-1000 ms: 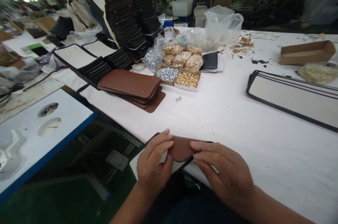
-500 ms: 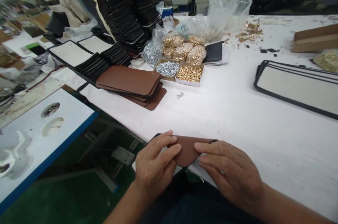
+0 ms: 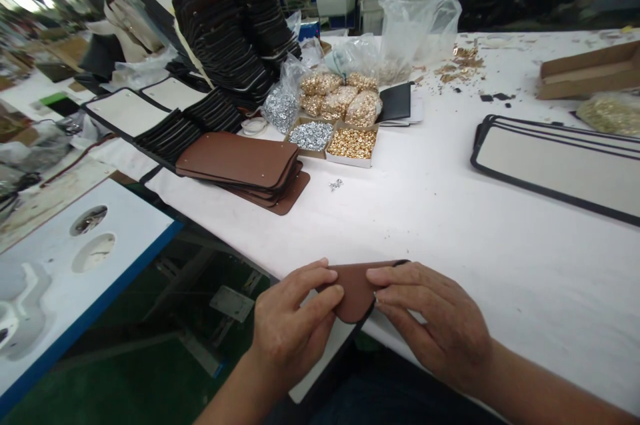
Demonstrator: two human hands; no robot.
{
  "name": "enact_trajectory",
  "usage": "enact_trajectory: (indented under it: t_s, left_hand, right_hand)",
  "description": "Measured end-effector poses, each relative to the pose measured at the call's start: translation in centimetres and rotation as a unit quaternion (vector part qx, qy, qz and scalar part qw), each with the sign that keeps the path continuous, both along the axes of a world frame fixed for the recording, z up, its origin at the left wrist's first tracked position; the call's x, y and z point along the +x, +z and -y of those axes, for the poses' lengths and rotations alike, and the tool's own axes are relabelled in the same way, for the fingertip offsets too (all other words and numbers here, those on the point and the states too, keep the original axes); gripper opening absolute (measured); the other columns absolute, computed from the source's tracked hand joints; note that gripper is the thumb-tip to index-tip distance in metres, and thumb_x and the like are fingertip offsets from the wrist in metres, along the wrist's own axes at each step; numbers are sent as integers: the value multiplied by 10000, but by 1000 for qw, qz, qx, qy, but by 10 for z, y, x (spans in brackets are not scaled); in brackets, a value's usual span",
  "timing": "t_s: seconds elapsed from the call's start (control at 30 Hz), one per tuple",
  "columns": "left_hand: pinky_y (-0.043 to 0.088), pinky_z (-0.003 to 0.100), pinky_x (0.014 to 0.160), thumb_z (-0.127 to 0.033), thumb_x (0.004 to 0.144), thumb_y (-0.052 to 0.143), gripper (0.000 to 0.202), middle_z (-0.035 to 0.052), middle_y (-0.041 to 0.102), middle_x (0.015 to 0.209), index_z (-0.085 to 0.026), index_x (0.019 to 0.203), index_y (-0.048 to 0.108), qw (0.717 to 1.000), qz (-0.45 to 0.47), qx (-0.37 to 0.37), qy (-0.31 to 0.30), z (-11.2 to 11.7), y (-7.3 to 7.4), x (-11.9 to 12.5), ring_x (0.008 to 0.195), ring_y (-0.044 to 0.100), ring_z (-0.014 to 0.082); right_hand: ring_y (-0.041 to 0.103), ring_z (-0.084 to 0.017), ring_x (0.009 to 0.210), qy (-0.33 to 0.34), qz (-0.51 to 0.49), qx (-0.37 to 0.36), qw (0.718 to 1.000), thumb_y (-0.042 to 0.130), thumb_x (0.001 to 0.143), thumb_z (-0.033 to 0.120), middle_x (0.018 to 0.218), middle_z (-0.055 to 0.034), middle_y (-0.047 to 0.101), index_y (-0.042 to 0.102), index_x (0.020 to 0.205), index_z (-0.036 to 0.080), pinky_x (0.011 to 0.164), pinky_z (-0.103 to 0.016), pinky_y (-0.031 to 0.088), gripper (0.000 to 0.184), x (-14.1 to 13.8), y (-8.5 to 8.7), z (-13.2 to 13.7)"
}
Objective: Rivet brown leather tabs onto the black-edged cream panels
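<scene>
A brown leather panel (image 3: 356, 291) with a dark edge is bent over at the table's near edge, its pale underside showing below. My left hand (image 3: 295, 318) grips the panel's left side, with thumb and fingers closed on the fold. On the other side my right hand (image 3: 435, 318) pinches the panel's right edge. A small shiny bit shows at the right fingertips, too small to name. Beyond the hands lie a few loose silver metal pieces (image 3: 336, 185) and a stack of brown leather panels (image 3: 237, 159).
Open boxes of silver fittings (image 3: 312, 136) and gold fittings (image 3: 351, 144) stand mid-table, with filled plastic bags (image 3: 340, 98) behind. Tall stacks of dark panels (image 3: 220, 31) rise at back left. Pale panels with black edges (image 3: 555, 158) lie right. A white side table (image 3: 125, 238) stands left.
The view has shifted slightly. More of the held panel's pale underside shows below my left hand. Both hands keep their grip on the panel.
</scene>
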State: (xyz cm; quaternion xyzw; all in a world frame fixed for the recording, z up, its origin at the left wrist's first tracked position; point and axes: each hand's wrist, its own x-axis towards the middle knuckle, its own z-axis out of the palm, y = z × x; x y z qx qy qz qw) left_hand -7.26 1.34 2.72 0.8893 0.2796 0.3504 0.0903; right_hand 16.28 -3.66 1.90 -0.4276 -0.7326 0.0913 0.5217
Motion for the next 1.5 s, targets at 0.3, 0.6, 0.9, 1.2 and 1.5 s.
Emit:
enact_trajectory:
  t_s: [0.3,0.6,0.9,1.2,1.5]
  left_hand:
    - [570,272,847,-113,946,612,188,48,732,1021,-223,1057,717,972,68,-225,-5,-24,19,25,954,702,168]
    - [620,323,760,-421,845,741,279,41,720,963,-179,982,762,805,240,-536,78,-71,11,34,879,666,208]
    - [644,279,681,-457,810,788,350,37,697,894,-149,975,754,744,316,-581,92,-83,-19,28,814,653,172]
    - [649,256,692,-432,887,723,295,18,675,886,-160,998,747,750,316,-576,73,-85,-24,27,830,640,158]
    - [655,249,690,-414,910,706,293,26,694,923,-157,1042,753,763,313,-562,72,-85,-28,26,846,649,161]
  right_hand:
    - [711,-212,1111,-17,-65,-105,992,649,965,218,1189,-66,745,693,983,252,955,-374,602,59,12,-3,-21]
    - [599,-221,1280,41,-65,-126,989,676,942,195,1219,-73,688,712,916,233,1072,-400,490,58,-4,-3,-93]
    - [559,-237,1296,29,-36,-124,991,709,929,208,1309,-74,624,730,924,247,1095,-441,452,45,-28,-25,-122]
    - [631,-231,1143,17,-40,-131,990,725,912,184,1334,-73,598,736,909,243,1028,-447,494,61,-30,-29,-125]
    - [631,-242,1112,11,-9,-128,992,714,921,197,1336,-87,589,752,908,239,1016,-474,507,59,-30,-30,-125]
